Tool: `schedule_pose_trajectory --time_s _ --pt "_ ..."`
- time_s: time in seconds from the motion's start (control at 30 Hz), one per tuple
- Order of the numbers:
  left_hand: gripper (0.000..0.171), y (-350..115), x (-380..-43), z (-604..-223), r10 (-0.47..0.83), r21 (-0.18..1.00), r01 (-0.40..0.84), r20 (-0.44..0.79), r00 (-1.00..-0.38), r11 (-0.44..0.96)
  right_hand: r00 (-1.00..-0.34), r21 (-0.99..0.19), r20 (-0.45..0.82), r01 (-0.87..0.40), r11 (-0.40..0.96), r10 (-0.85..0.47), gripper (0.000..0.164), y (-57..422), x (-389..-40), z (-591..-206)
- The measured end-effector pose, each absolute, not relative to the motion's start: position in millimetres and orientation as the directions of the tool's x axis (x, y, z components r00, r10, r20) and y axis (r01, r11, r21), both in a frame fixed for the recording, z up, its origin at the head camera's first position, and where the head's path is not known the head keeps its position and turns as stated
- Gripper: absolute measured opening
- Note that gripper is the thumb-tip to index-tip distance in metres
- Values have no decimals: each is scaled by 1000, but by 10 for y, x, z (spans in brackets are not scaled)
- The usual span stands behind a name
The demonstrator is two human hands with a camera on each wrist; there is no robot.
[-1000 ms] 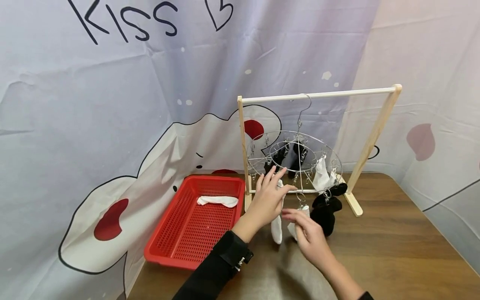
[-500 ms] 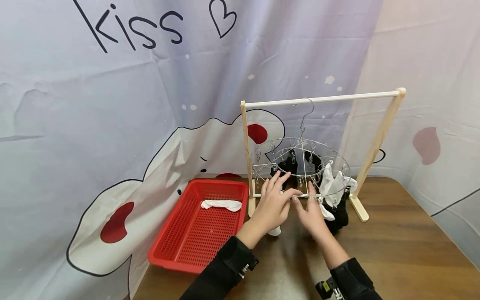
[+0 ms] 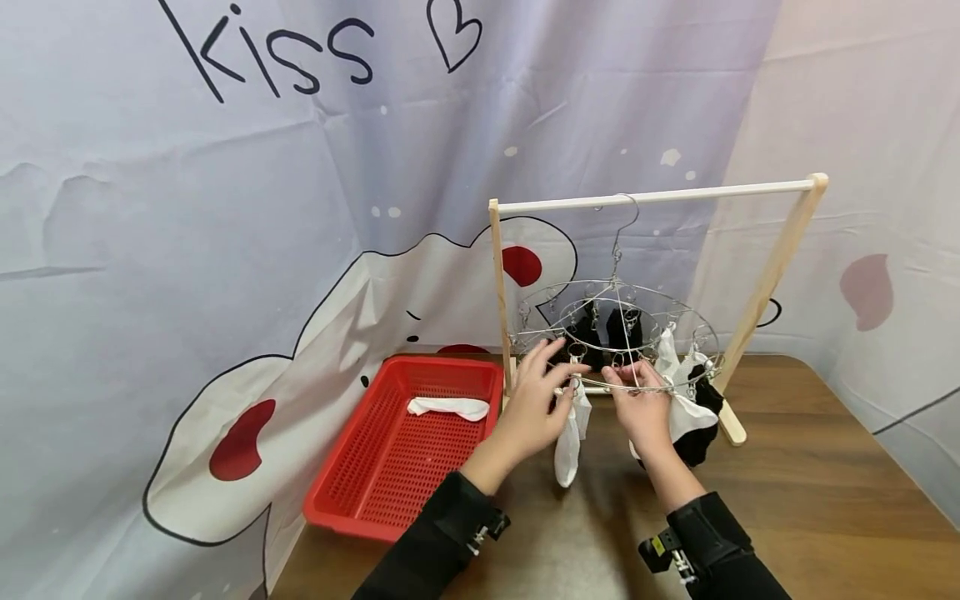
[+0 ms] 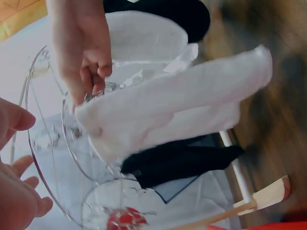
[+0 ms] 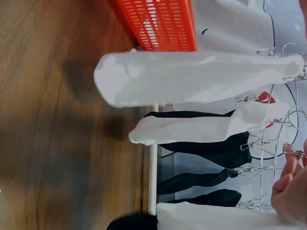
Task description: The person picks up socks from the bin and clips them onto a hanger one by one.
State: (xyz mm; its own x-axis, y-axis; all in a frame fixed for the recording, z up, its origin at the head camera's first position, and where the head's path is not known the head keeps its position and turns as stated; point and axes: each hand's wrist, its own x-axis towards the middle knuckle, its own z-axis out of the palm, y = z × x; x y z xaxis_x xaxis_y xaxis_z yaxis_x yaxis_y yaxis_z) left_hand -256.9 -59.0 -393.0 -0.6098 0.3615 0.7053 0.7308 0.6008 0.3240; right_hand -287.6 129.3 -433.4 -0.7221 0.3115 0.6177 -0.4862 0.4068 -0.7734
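A round wire sock hanger (image 3: 600,292) hangs from a rack by its hook, with metal clips around its rings. My right hand (image 3: 647,410) pinches a metal clip (image 5: 295,152) at the near side. My left hand (image 3: 534,407) has its fingers spread at the near left of the outer ring; in the left wrist view its thumb and fingers stand apart beside the wire. Between the hands hang white socks (image 3: 568,446). More white socks (image 3: 688,417) and black socks (image 3: 699,446) hang on the right, with black socks (image 3: 624,328) at the back.
The rack has a white crossbar (image 3: 712,192) and wooden side legs (image 3: 772,275). Left of it, a red plastic basket (image 3: 330,508) holds a single white sock (image 3: 448,407). A printed cloth (image 3: 225,208) hangs behind the wooden table (image 3: 832,500).
My right hand has risen from the low socks to the ring and now pinches a clip. The hanger has turned and its socks have shifted. My left hand stays near the ring's left side.
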Motion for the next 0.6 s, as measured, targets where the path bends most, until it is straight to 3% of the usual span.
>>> schedule_pose_trajectory --time_s 0.17,0.27,0.37,0.5,0.6 --pt "33 -1009 -2837 -4071 72 603 584 660 -748 543 -761 -836 547 -473 278 350 25 1318 -2848 -4288" --pt "31 -1358 -3072 -4241 -130 767 358 492 -861 533 -807 -877 479 -457 147 346 27 1322 -2857 -4277" --pt "33 -1694 -3254 -4409 -283 869 84 248 -927 488 -857 -908 397 -420 1 327 25 1319 -2875 -4271" --pt "52 -2030 -3335 -4581 -393 911 -202 -48 -918 360 -901 -931 296 -346 -113 316 27 1292 -2864 -4251" --pt "64 -2181 -3326 -4669 -476 897 -333 -166 -864 292 -910 -941 253 -311 -136 329 31 1262 -2828 -4235"
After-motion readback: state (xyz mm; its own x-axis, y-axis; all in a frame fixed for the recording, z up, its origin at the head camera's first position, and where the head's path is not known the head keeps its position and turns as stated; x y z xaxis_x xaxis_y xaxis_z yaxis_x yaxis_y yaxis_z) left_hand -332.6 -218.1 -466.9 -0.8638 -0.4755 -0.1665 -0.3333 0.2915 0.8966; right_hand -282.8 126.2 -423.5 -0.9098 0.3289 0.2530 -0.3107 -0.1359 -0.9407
